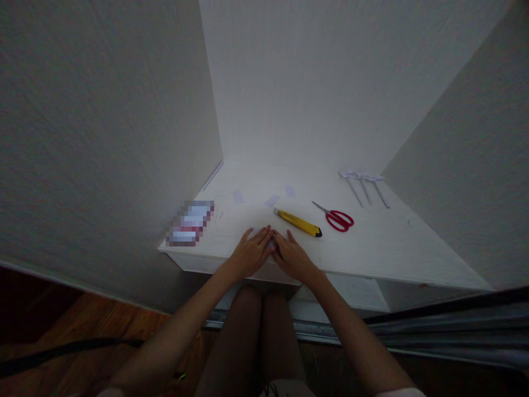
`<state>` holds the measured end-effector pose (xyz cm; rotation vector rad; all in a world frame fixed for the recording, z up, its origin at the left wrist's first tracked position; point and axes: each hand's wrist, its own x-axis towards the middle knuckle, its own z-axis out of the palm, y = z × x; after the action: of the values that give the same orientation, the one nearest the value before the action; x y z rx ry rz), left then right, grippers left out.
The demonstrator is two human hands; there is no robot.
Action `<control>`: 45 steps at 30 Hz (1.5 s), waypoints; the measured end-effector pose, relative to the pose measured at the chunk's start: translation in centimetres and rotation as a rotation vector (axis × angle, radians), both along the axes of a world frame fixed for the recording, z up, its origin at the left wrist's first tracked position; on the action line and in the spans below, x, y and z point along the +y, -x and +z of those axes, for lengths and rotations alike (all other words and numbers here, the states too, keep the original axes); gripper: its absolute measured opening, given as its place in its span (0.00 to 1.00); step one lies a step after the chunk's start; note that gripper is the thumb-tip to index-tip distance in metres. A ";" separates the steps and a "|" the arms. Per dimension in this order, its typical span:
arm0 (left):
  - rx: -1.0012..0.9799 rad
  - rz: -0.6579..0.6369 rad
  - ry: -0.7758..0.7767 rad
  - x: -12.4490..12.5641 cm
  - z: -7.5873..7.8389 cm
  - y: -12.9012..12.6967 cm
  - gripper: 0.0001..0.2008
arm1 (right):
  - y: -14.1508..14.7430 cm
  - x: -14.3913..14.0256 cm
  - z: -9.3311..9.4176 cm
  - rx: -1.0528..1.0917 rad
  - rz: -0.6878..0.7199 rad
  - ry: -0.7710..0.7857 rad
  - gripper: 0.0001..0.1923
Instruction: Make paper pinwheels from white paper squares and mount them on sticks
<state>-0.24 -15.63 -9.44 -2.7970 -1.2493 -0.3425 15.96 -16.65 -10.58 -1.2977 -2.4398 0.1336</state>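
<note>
One white tabletop [384, 248] fills the niche between three pale walls, running from the near edge to the far corner. Two hands rest on it at the near edge, side by side and touching at the fingertips: the left hand [248, 255] and the right hand [294, 258], both flat and palm down, fingers stretched out and released, grasping nothing. Under the fingertips, where the hands meet, lies one small piece of white paper [270, 244], mostly covered, so its shape cannot be made out. Just beyond the right hand lies one yellow utility knife [297, 222], slanting from far left to near right, and right of it one pair of red-handled scissors [335, 217], blades closed and pointing far left. At the left edge sits one blurred flat item [190, 223]. Three folded paper pieces on long stems [363, 187] lie in a row at the far right, well apart from the hands. Three small paper scraps [271, 200] are scattered beyond the knife.
</note>
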 end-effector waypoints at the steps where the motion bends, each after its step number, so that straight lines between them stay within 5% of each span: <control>1: 0.008 0.010 -0.013 0.1 -0.1 0.1 0.21 | -0.1 0.0 0.1 -0.004 -0.005 0.004 0.24; 13: 0.065 0.193 -0.076 2.9 0.9 4.1 0.24 | -1.3 -1.0 0.8 -0.020 -0.040 0.048 0.23; 19: 0.008 0.099 0.008 3.1 1.9 1.2 0.21 | -2.2 -0.3 0.6 0.109 0.024 0.062 0.21; 25: -0.023 0.114 0.105 3.3 1.3 -0.4 0.15 | -1.6 0.9 0.4 0.313 -0.068 0.061 0.08; 29: -0.106 0.098 0.165 4.2 1.7 -0.1 0.12 | -1.1 2.1 1.6 0.240 -0.146 0.023 0.11; 35: -0.291 0.008 0.206 5.3 4.3 0.0 0.12 | -1.2 4.5 4.2 0.091 -0.028 0.039 0.11; 40: -0.401 0.004 0.369 5.1 5.8 0.7 0.18 | -2.4 5.3 6.2 0.101 0.086 0.180 0.13; 45: -0.535 0.007 0.702 4.7 5.1 1.4 0.18 | -3.8 4.7 7.2 0.125 0.119 0.295 0.15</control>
<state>-1.69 -10.95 -4.32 -3.4113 -1.7685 -0.8421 19.77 -11.94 -3.41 -1.2152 -2.4547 0.6086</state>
